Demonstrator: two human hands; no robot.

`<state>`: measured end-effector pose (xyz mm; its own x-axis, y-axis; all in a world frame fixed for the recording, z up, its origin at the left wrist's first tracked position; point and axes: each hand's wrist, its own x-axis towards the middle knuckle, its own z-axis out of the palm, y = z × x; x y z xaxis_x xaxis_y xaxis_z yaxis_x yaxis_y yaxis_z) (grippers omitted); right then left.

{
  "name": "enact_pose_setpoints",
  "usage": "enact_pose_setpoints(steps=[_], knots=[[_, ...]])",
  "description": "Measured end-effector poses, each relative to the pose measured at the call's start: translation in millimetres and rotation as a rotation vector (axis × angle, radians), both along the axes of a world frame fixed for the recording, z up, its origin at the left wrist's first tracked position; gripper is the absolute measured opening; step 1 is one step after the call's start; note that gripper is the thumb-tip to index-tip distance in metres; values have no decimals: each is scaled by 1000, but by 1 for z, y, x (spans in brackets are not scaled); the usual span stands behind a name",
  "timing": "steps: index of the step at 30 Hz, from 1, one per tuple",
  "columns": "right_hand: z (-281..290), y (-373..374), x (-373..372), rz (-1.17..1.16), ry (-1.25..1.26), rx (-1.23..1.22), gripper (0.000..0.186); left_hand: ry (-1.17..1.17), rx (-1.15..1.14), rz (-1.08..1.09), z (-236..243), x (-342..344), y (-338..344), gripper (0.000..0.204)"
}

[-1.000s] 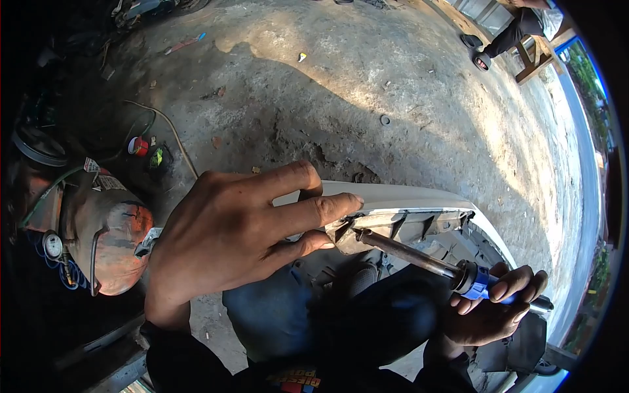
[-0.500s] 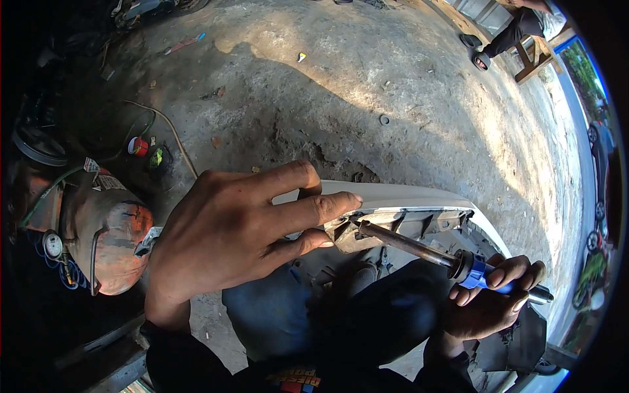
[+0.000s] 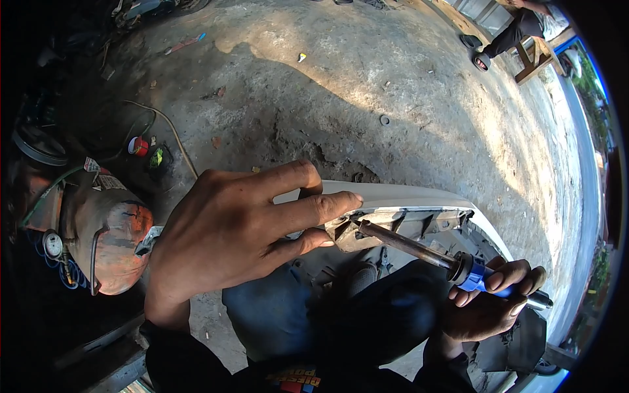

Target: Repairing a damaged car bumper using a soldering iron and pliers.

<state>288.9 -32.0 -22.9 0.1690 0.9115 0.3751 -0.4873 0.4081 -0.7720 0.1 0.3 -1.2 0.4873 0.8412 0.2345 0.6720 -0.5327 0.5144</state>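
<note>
A curved white plastic panel (image 3: 406, 194) lies across my lap, its ribbed, dirty underside partly facing me. My left hand (image 3: 242, 229) grips its left end, fingers over the outer face and near the broken-looking edge. A blue-handled soldering iron (image 3: 409, 246) with a long, discoloured metal barrel is wrapped in the fingers of my right hand (image 3: 495, 295). The barrel's tip touches or nearly touches a bracket-like part at the panel's left end, close to my left fingertips. Exactly where the tip meets the plastic is hard to make out.
At left stands a worn orange tank (image 3: 128, 245) with a pressure gauge (image 3: 52, 245) and hoses. A small red can (image 3: 137, 146) sits on the dirt-stained concrete floor (image 3: 327, 78). Another person's leg (image 3: 511, 46) shows beside a wooden bench (image 3: 534, 65) at far right.
My hands, the panel and the soldering iron look almost unmoved. Vehicles on the road at the far right have shifted.
</note>
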Motion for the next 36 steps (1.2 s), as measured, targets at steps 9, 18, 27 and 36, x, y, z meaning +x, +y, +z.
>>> enact_pose_setpoints(steps=[9, 18, 27, 36], knots=[[-1, 0, 1, 7, -41, 14, 37, 2, -9, 12, 0, 0, -1, 49], [0, -1, 4, 15, -46, 8, 37, 6, 5, 11, 2, 0, -1, 50], [-1, -1, 4, 19, -58, 22, 36, -3, -2, 4, 0, 0, 0, 49], [-3, 1, 12, 68, 92, 24, 32, 7, -1, 11, 2, 1, -1, 47]])
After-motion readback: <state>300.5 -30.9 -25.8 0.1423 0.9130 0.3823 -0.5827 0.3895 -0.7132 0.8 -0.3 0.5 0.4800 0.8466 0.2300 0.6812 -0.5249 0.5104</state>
